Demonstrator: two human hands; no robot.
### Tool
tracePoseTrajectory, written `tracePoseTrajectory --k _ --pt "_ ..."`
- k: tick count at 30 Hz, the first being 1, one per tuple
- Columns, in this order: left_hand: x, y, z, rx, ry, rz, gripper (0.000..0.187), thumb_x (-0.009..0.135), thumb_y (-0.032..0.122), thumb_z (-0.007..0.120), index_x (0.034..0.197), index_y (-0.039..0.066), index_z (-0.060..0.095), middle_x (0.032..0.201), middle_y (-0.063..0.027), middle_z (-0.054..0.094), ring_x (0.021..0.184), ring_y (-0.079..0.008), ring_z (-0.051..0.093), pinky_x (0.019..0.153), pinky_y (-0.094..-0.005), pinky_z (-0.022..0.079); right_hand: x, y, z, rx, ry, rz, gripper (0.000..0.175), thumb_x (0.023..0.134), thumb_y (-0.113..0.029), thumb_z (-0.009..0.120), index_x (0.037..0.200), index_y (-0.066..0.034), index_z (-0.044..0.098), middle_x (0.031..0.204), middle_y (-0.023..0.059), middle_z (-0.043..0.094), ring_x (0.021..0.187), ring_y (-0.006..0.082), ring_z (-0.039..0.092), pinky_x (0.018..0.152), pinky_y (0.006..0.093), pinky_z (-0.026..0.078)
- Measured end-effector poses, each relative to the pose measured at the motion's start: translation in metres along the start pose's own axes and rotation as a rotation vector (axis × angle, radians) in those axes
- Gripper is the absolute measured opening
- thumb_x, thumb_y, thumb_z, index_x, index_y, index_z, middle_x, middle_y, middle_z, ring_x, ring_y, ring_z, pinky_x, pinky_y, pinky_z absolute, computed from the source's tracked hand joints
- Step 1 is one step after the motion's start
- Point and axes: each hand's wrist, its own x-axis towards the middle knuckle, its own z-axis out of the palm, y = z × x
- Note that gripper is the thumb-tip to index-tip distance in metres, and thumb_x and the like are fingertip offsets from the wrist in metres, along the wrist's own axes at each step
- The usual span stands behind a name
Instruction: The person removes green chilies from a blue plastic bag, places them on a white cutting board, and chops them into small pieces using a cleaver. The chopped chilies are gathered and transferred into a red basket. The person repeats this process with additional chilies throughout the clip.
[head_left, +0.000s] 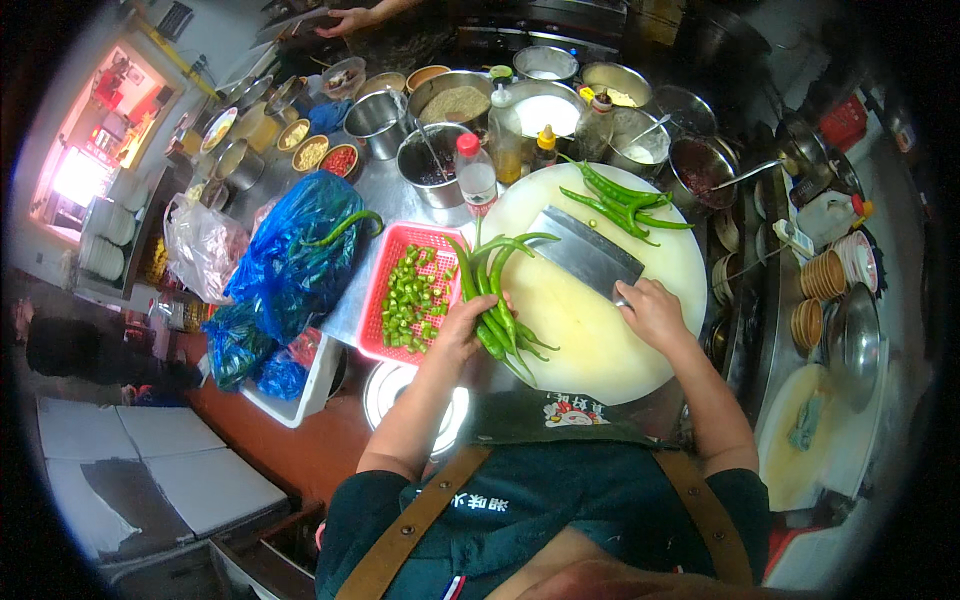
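My left hand (466, 324) grips a bunch of long green chili peppers (491, 300) over the left edge of a round white cutting board (592, 337). My right hand (651, 311) holds the handle of a cleaver (589, 251), whose wide blade lies flat over the board. More whole green chilies (619, 196) rest at the board's far side. Left of the board, a pink plastic basket (369, 319) holds chopped green chili pieces (409, 300). One whole chili (345, 227) lies on a blue plastic bag (300, 240).
Beyond the board stand a red-capped bottle (477, 176), other squeeze bottles and several metal pots, one with white powder or granules (546, 114). Small bowls (339, 160) hold chopped ingredients. Stacked bowls (821, 277) stand at right. Another person's hand (349, 21) shows at the top.
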Motion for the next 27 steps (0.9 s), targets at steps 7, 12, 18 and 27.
tracePoseTrajectory --k 7,12,18,27 --pt "-0.004 -0.003 0.005 0.000 0.019 0.080 0.026 0.084 0.012 0.062 0.104 -0.005 0.060 0.091 -0.0134 0.066 0.084 -0.0272 0.066 0.083 -0.0382 0.055 -0.003 0.007 -0.001 0.014 -0.060 -0.014 0.039 0.078 -0.019 0.067 0.116 -0.0117 0.063 0.089 0.0098 0.060 0.087 0.0293 0.060 0.072 0.0409 0.051" --pt "-0.005 -0.005 0.006 0.038 0.034 0.093 0.026 0.084 0.013 0.063 0.103 -0.004 0.060 0.091 -0.0133 0.066 0.085 -0.0266 0.066 0.084 -0.0385 0.055 -0.003 0.011 0.001 0.034 -0.067 -0.036 0.041 0.078 -0.020 0.068 0.118 -0.0113 0.062 0.089 0.0101 0.061 0.086 0.0294 0.061 0.072 0.0411 0.051" --pt "-0.005 -0.006 0.004 0.040 0.043 0.070 0.026 0.084 0.013 0.062 0.104 -0.003 0.059 0.091 -0.0127 0.065 0.085 -0.0261 0.066 0.083 -0.0379 0.055 -0.003 0.014 0.002 0.039 -0.038 -0.069 0.041 0.078 -0.020 0.068 0.117 -0.0106 0.062 0.089 0.0102 0.061 0.086 0.0290 0.061 0.071 0.0404 0.051" --pt "-0.002 -0.006 0.001 0.109 0.068 0.080 0.025 0.086 0.015 0.060 0.104 -0.002 0.059 0.090 -0.0124 0.066 0.084 -0.0246 0.066 0.079 -0.0370 0.055 -0.004 0.013 0.002 0.023 -0.057 -0.059 0.042 0.078 -0.022 0.069 0.117 -0.0098 0.061 0.093 0.0113 0.060 0.088 0.0302 0.061 0.072 0.0407 0.052"
